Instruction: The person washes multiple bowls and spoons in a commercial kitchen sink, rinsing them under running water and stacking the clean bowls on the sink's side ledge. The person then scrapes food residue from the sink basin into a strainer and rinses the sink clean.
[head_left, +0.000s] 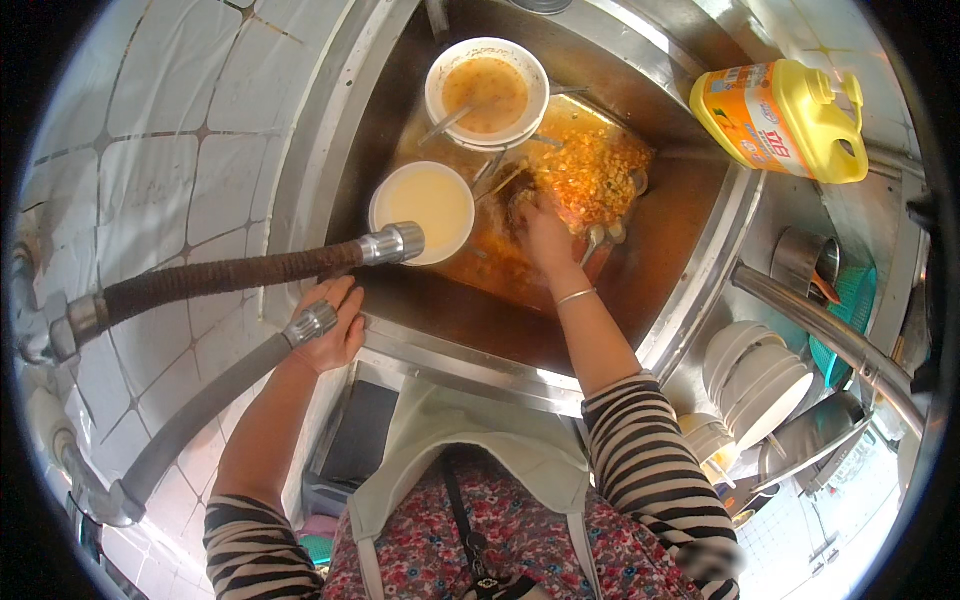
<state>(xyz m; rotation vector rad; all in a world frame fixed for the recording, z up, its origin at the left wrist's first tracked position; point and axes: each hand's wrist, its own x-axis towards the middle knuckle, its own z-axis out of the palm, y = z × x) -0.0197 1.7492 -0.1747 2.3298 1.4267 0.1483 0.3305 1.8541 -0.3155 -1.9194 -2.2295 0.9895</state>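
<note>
My right hand (541, 225) reaches down into a stainless steel sink (675, 315). Its fingers are bent around or against a small rough, brownish clump, perhaps a scouring pad, and the grip is unclear. Beside it lies a mass of orange-yellow food scraps (592, 169) in murky water, with spoons (592, 244) at its lower edge. Farther back, a white bowl (540, 82) holds brownish broth and a utensil. A second white bowl (379, 217) contains pale yellow liquid. My left hand (334, 337) rests on the sink's near-left rim, holding nothing, partly behind a grey tap hose (217, 401).
A brown ribbed tap hose (232, 277) extends over the pale bowl. On the right ledge stands a yellow detergent jug (780, 124). Stacked white bowls (757, 375), a metal pot (802, 259) and a green basket (851, 322) sit beyond a metal rail (825, 345). Tiled wall (150, 187) borders the left.
</note>
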